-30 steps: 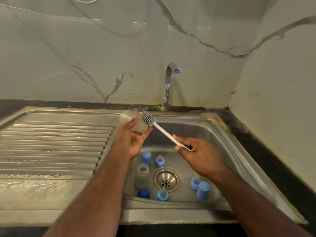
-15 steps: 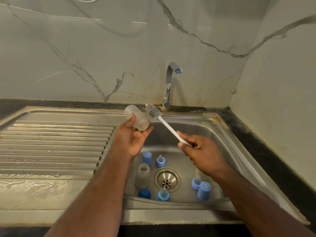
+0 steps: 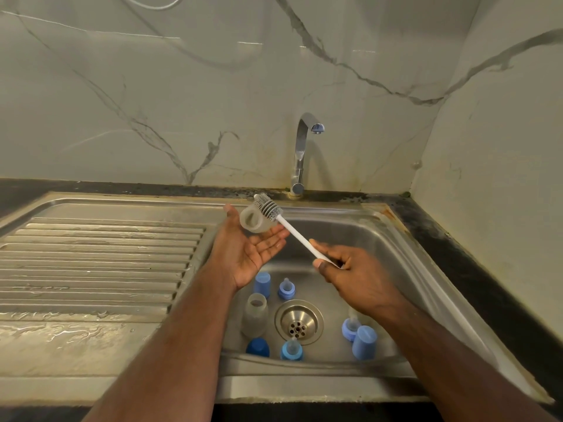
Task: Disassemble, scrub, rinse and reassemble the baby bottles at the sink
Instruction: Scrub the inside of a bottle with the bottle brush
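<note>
A clear baby bottle body point(image 3: 253, 220) lies sideways over the sink, held between the thumb and fingertips of my left hand point(image 3: 248, 249), palm up. My right hand point(image 3: 355, 277) grips the white handle of a bottle brush point(image 3: 294, 232). Its grey bristle head rests on the outside of the bottle, at its top. Down in the sink basin point(image 3: 332, 236) stands another clear bottle body point(image 3: 254, 315) beside the drain point(image 3: 298, 321). Blue caps point(image 3: 262, 284) and blue nipple rings point(image 3: 286, 289) are scattered around it, more at the front point(image 3: 291, 350) and right point(image 3: 364, 342).
The faucet point(image 3: 301, 153) stands behind the basin with no water running. A wet ribbed drainboard point(image 3: 91, 263) stretches to the left. Marble walls close in at the back and on the right, above a dark counter edge point(image 3: 475, 269).
The brush head has come out of the bottle's mouth and now lies across its outside. My left hand has turned the bottle and opened its palm upward; my right hand rose slightly.
</note>
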`<state>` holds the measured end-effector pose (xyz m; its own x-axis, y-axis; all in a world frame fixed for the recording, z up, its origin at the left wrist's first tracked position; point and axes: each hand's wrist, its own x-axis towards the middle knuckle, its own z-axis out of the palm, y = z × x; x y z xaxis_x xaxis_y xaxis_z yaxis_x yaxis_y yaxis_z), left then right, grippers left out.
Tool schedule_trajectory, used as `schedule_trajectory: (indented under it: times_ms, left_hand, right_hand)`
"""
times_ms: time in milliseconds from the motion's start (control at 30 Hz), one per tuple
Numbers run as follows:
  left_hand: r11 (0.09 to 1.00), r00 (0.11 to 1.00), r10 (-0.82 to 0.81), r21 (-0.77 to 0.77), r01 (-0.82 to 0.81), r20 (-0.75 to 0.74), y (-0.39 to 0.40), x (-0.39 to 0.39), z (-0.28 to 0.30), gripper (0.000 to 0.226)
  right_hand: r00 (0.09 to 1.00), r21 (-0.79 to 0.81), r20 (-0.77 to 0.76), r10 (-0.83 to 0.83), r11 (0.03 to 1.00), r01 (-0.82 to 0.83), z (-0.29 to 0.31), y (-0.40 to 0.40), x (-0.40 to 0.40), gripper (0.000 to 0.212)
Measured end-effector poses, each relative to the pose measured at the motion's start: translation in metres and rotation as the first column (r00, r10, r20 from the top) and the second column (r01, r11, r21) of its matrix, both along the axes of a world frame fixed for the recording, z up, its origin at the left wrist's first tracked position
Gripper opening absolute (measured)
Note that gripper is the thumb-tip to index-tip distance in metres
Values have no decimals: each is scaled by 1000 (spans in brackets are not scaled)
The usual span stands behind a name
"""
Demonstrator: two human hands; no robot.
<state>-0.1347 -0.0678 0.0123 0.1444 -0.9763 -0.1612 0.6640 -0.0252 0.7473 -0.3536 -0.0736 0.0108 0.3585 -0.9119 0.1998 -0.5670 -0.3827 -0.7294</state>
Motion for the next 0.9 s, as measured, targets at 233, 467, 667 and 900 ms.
schedule_trajectory:
  times_ms: [233, 467, 667, 900]
  left_hand:
    - [999, 910, 44, -21, -39, 412, -3, -8, -11, 57]
    - [973, 869, 201, 9, -230, 453, -7, -11, -11, 76]
    - [967, 897, 219, 40, -253, 384, -4, -11, -6, 67]
    - [978, 921, 153, 76, -192, 359, -2, -13, -2, 68]
  right_hand:
    - [994, 53, 108, -31, 998, 25, -1, -4, -2, 41]
    - [991, 63, 134, -20, 998, 12, -2, -1, 4, 42]
    - [999, 21, 47, 9, 1000, -10, -1, 5, 4, 40]
    - [998, -11, -21, -62, 998, 62, 3, 3, 0, 43]
